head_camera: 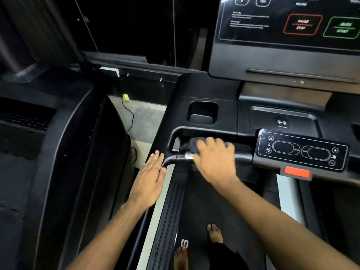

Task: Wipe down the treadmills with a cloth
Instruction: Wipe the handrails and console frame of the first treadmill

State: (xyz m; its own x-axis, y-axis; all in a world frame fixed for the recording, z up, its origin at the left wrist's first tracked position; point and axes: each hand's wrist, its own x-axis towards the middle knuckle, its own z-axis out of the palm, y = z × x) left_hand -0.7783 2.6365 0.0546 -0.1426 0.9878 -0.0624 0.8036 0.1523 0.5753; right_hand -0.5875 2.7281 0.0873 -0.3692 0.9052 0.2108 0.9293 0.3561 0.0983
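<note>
A person standing barefoot on a treadmill (175, 117) holds a dark, crumpled cloth (193, 143) against its front handlebar (171, 158). The right hand (214, 158) has its fingers curled down over the cloth, gripping it where the rounded black bar carries a short silvery metal sleeve. The left hand (150, 176) lies flat at the machine's left edge, just beside the bar's bend, with its fingers straight and close together.

The treadmill's body is matte black moulded plastic, with a square, round-cornered cup holder (202, 114) sunk into it. To the right sit a glossy control panel (302, 151) with thin white outlined buttons and an orange-red tab (297, 172) below it. Above is a shiny dark console (272, 26) bearing red and green outlined rectangles.

Both feet (215, 232) stand on the dull black belt (224, 203), beside a ribbed side rail (171, 211). A second treadmill (58, 152), also black, stands to the left. Between the two machines shows a pale tiled floor (144, 117) crossed by a thin black cable (131, 115). The room beyond is dark.
</note>
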